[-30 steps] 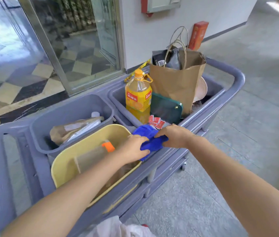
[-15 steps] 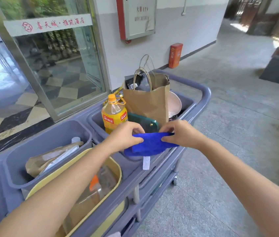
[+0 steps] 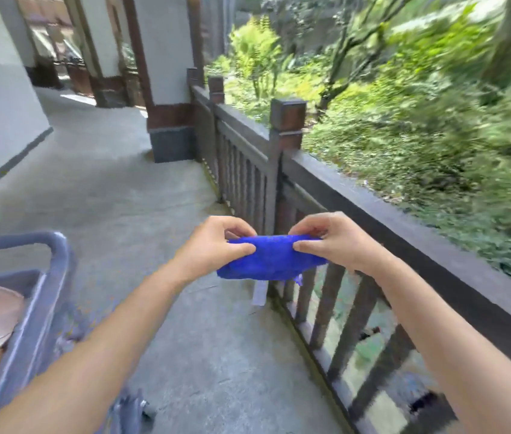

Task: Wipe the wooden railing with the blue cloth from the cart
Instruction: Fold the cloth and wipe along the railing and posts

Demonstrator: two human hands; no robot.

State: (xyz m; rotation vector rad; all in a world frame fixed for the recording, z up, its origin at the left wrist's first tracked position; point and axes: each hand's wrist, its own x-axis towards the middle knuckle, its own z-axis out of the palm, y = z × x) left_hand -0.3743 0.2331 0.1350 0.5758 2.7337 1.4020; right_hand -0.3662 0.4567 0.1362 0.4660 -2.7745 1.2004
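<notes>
Both hands out front, arms extended: left hand & right hand each pinch an end of the blue cloth, bunched betw. them in mid-air. Wooden railing just beyond & to the right, cloth not touching it. Grey cart at lower left, greenery past the rail.

no readable text, cloth tag blank

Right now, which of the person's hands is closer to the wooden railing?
The right hand. It holds the blue cloth beside the wooden railing, in front of its top rail; the left hand grips the cloth's other end, over the walkway.
</notes>
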